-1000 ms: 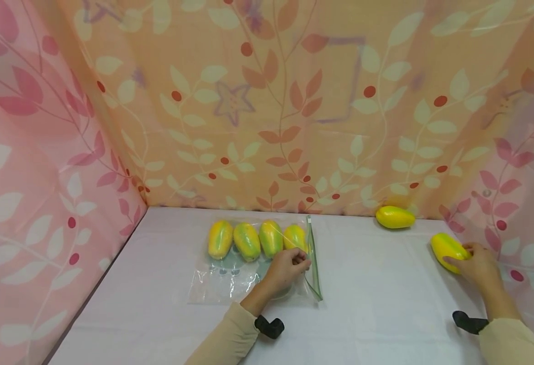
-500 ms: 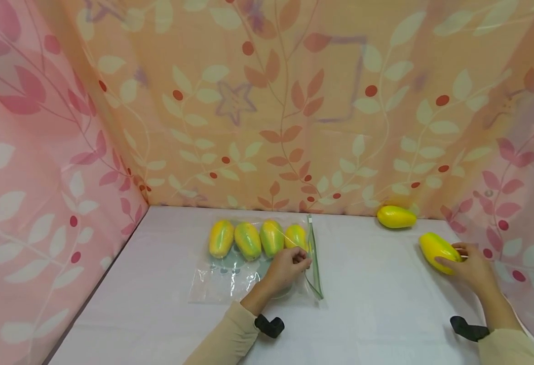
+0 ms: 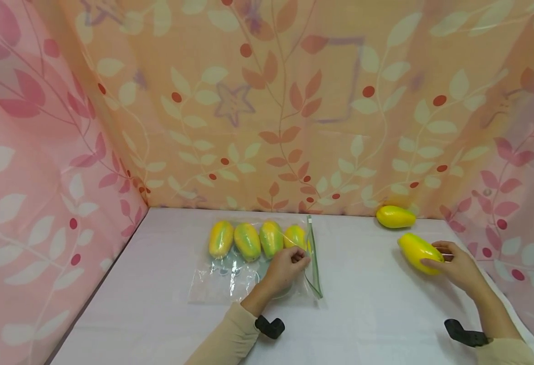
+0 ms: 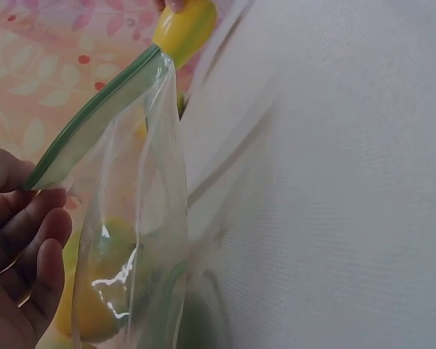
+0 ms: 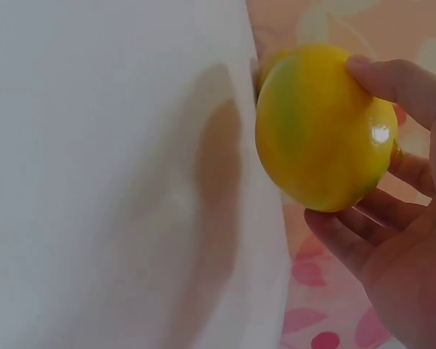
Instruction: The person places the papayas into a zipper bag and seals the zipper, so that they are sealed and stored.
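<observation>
My left hand (image 3: 284,271) pinches the green zip edge of a clear plastic zip bag (image 3: 212,289) at its right-hand opening. In the left wrist view the bag's green strip (image 4: 87,120) is lifted and pinched between thumb and finger. Inside the bag several yellow-green papayas (image 3: 247,242) lie side by side; the rightmost is partly behind the hand. At the right, my right hand (image 3: 459,267) grips another papaya (image 3: 418,253) by its near end. In the right wrist view this papaya (image 5: 320,131) sits between thumb and fingers, above the white tabletop.
One more papaya (image 3: 395,217) lies at the back right of the white table (image 3: 363,314), near the patterned cloth wall (image 3: 267,126). Pink patterned cloths stand along the left and right sides. Black straps with mounts (image 3: 465,333) are on both wrists.
My right hand has moved left, bringing the papaya it holds away from the right side and towards the bag. The left hand and bag have stayed nearly still.
</observation>
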The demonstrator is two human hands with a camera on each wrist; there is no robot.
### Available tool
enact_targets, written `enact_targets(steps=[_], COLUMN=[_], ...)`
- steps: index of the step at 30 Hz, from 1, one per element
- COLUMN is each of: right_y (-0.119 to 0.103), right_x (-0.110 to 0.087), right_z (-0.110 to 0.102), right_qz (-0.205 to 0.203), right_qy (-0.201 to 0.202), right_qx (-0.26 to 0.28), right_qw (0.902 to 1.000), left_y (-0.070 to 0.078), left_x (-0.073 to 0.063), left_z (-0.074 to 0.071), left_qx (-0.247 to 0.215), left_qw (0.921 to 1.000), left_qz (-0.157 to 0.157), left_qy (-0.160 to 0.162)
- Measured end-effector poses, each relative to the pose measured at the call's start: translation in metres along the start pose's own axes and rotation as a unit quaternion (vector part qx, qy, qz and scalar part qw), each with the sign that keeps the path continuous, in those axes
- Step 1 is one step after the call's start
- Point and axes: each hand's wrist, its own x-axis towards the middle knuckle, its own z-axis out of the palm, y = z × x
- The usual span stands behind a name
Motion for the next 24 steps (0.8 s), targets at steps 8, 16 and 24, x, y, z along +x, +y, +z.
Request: enact_targets(steps=[8,16,24], right_y=[-0.027,-0.059,-0.084], right_x=[-0.001,-0.004,-0.002], right_z=[0.011,0.025,0.044], right_qz=[-0.042,-0.071,-0.099], right_qy=[-0.027,-0.041,-0.068], right_qx=[-0.001,0.012,0.026], right_qw=[0.9987,0.9965,0.9924], left_y=[0.001,0.001,0.002], left_x=[0.001,0.000,0.000], left_z=[0.000,0.001,0.002], left_qx=[0.007,0.007,0.010], left_qw=[0.9999,0.9999,0.9998], left_qz=[-0.002,0.007,0.009], left_qy=[0.014,0.011,0.014])
